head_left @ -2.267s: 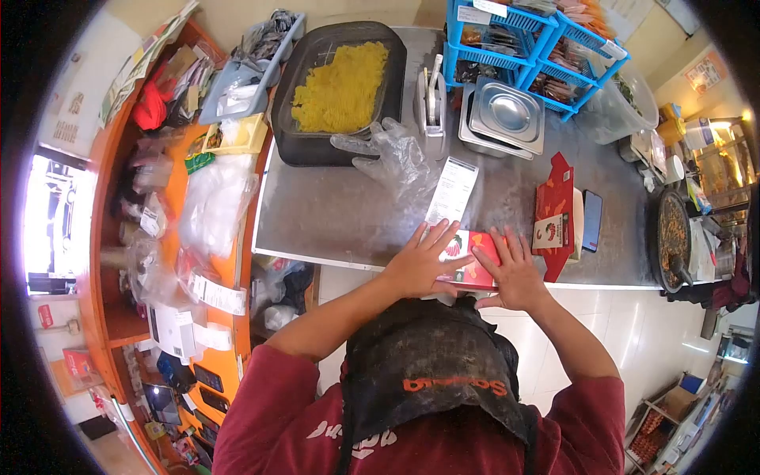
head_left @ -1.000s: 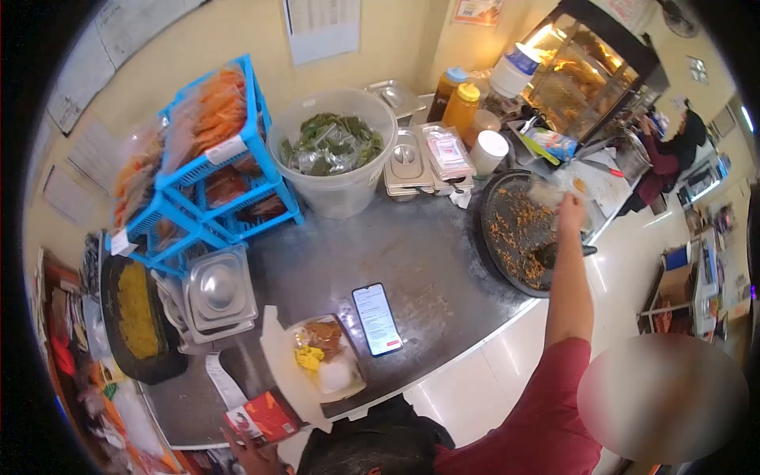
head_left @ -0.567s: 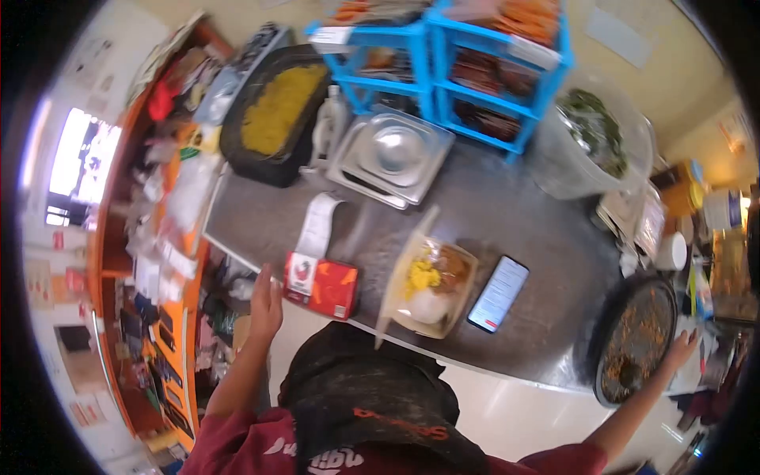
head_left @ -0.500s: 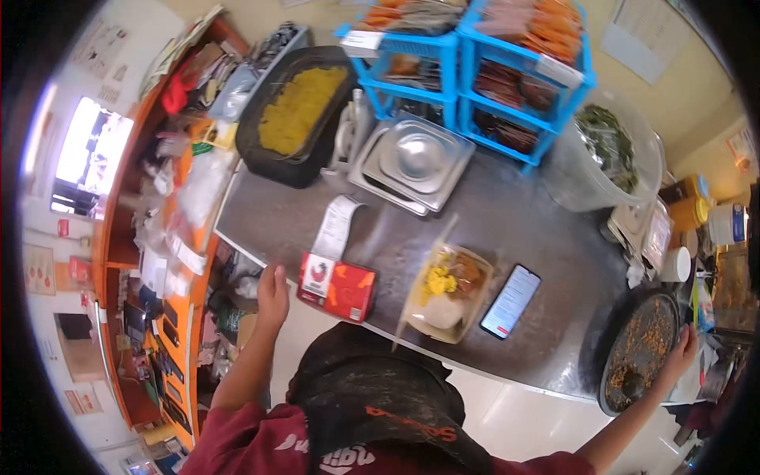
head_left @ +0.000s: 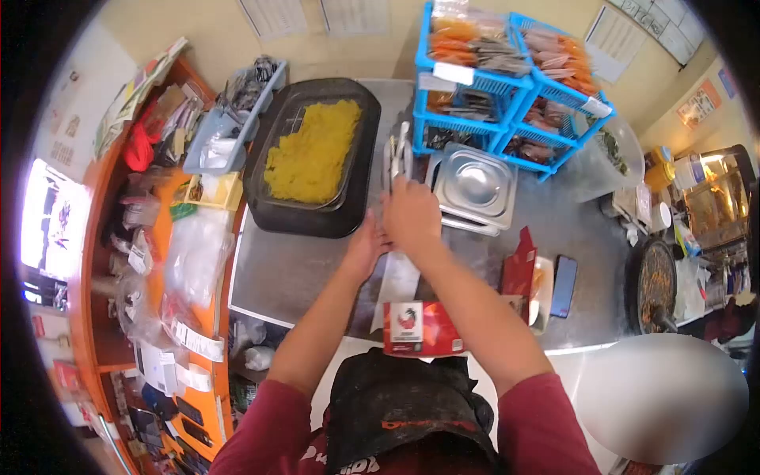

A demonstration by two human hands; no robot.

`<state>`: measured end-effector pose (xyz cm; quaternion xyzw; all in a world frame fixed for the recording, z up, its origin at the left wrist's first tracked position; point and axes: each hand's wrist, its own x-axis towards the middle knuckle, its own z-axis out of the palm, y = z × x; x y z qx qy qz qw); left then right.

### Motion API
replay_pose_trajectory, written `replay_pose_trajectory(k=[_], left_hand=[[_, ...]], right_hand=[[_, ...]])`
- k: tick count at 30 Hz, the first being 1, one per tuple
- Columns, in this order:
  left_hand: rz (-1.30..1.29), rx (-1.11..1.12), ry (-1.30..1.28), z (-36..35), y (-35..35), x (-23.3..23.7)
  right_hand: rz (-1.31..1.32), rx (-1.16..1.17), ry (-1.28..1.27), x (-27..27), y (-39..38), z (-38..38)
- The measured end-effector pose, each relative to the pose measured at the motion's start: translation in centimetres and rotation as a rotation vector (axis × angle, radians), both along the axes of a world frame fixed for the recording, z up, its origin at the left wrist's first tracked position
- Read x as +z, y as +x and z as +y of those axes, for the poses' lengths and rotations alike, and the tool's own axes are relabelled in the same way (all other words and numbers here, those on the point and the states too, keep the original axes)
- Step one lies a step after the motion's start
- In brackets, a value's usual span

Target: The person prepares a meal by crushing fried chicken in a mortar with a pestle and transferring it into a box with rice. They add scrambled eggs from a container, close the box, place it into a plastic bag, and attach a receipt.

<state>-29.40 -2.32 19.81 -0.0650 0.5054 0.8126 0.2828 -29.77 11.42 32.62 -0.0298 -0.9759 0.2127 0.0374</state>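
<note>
My right hand (head_left: pixel 412 215) reaches forward over the steel counter (head_left: pixel 301 277), back of the hand up, just in front of the white utensil holder (head_left: pixel 398 154). My left hand (head_left: pixel 366 244) lies against its left side, fingers pointing forward. Whatever is between the hands is hidden. A closed red box (head_left: pixel 419 328) with a white label sits at the counter's near edge under my right forearm. A white receipt (head_left: pixel 396 281) lies between the box and my hands.
A black tray of yellow food (head_left: pixel 313 150) stands at the back left. A lidded steel container (head_left: pixel 475 186) and blue basket racks (head_left: pixel 507 79) are behind. At right are an open food box (head_left: pixel 534 285), a phone (head_left: pixel 564 285) and a dark pan (head_left: pixel 655 285).
My view has swung back over the counter. My right hand has left the pan at the far right, my left hand has come up from the counter edge, and both now meet by the utensil holder.
</note>
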Motion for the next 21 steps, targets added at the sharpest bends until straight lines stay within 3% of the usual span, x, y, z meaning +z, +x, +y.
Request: replay_pose_trajectory(k=[2, 5, 6, 8, 11, 13, 16, 18, 19, 21], left_hand=[[-0.013, -0.069, 0.053, -0.9, 0.1, -0.3], [-0.052, -0.146, 0.109, -1.4, -1.0, -0.5], [-0.054, -0.192, 0.143, -1.9, -1.3, -0.6], [-0.072, -0.247, 0.170, -2.5, -1.5, -0.8], [-0.089, -0.260, 0.202, -2.3, -1.9, -0.3], [-0.075, -0.250, 0.293, -1.9, -2.2, 0.4], [-0.124, -0.227, 0.104, -1.3, -3.1, -2.8], [0.139, -0.272, -0.426, -0.9, -3.2, -2.4], [0.279, -0.295, -0.685, -0.2, -3.2, -1.8], [0.387, -0.332, -0.849, 0.0, -3.8, -2.1]], right_hand=[[-0.172, -0.266, -0.192, -0.7, -1.1, -2.3], [-0.254, -0.408, -0.290, -2.1, -2.8, -3.6], [-0.245, -0.457, -0.333, -1.3, -2.7, -3.8], [-0.015, -0.509, -0.349, -4.9, -3.6, -3.3], [-0.014, -0.610, -0.638, -8.3, -4.1, -2.1], [0.054, -0.552, -0.748, -3.2, 0.9, -4.1], [0.069, -0.483, -0.677, -4.3, 7.1, -4.8], [-0.056, -0.505, -0.724, -7.4, 9.0, -4.1], [-0.055, -0.490, -0.624, -9.5, 9.1, -3.5], [-0.054, -0.457, -0.431, -11.9, 8.2, -2.9]])
